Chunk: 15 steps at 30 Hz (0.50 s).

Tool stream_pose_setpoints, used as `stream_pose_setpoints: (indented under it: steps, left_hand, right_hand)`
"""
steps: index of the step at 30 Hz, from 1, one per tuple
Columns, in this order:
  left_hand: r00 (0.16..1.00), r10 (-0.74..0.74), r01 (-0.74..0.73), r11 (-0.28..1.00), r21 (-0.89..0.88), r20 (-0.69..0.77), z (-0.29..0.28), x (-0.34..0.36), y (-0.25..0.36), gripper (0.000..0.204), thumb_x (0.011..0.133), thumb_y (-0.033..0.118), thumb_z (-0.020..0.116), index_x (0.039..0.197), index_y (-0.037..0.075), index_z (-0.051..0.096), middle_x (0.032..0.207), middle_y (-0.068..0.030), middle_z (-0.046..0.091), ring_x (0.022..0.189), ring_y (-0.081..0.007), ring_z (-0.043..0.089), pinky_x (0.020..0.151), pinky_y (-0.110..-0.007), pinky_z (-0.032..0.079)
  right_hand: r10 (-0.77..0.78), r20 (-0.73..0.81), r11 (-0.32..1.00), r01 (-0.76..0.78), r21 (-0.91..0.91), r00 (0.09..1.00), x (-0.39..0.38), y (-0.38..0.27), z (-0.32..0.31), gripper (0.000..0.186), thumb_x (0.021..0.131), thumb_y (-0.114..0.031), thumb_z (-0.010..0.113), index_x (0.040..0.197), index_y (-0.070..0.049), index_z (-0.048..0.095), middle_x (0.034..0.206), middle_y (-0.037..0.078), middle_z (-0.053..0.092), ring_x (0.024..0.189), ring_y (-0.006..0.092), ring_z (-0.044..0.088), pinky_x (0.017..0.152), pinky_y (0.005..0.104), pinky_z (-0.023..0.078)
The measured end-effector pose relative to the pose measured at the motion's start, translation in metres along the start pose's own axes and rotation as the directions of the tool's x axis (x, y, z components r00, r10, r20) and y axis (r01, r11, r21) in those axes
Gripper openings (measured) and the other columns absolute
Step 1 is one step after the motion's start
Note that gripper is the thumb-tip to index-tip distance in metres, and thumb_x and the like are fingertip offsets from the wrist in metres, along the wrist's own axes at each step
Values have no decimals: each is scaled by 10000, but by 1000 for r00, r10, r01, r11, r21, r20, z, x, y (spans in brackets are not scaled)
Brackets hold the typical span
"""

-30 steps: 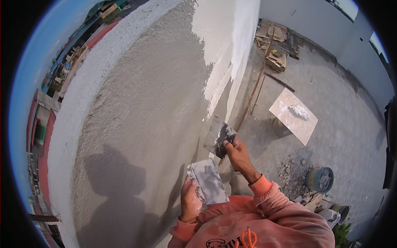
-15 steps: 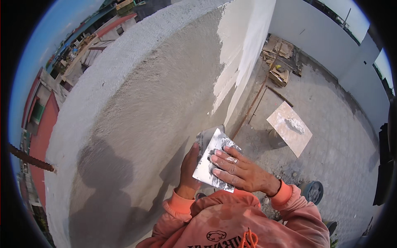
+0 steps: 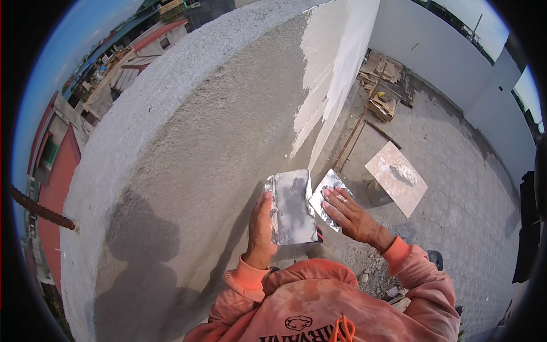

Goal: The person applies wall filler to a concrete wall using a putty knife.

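My left hand (image 3: 261,231) grips the left edge of a flat rectangular plate (image 3: 293,214), its face smeared with grey-white putty. My right hand (image 3: 358,221) is closed on a smaller, shiny scraper blade (image 3: 326,196), also streaked with putty, fingers laid across its face. Blade and plate are side by side, close together at the plate's right edge. To the left rises a bare grey rendered wall (image 3: 228,119), with white putty (image 3: 320,57) spread over its far part. The hands' undersides are hidden.
A pale square board (image 3: 380,164) with a mound of putty rests on a bucket (image 3: 378,194) at right. Farther back lie cardboard scraps (image 3: 383,106) and long rods (image 3: 356,128). Rubble (image 3: 376,273) lies near my right side. A rusty rebar (image 3: 43,214) juts from the wall at left.
My right hand has moved the scraper off the plate to the right. The plate, earlier partly covered, now shows its smeared face. My left hand stays nearly in place.
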State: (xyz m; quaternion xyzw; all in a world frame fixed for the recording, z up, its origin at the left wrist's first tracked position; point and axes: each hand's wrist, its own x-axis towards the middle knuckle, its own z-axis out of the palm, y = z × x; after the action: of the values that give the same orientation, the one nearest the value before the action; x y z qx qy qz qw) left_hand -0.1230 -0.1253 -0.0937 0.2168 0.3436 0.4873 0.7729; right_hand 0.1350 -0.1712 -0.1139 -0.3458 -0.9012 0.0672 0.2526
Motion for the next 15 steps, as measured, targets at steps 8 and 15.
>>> stream_pose_setpoints:
  steps: [8,15]
  left_hand:
    - [997,53,-51,998,-48,50,9,8,12,369,1056,308,428,1246,28,578,1163,-87,650,1037,-189,660,898,-349,546]
    - [959,-268,282,933,-225,90,-15,16,-19,414,1026,306,491,1300,10,584,1156,-115,700,1003,-250,697,893,-393,565]
  right_hand:
    - [834,-41,445,-629,638,550,-29,15,-1,305,1010,-235,561,1192,4,611,863,64,660,695,154,562,661,301,457]
    - [944,191,-75,-389,918,269,50,-3,-43,424,1017,-389,578,1145,13,625,924,10,668,761,52,595,661,226,489]
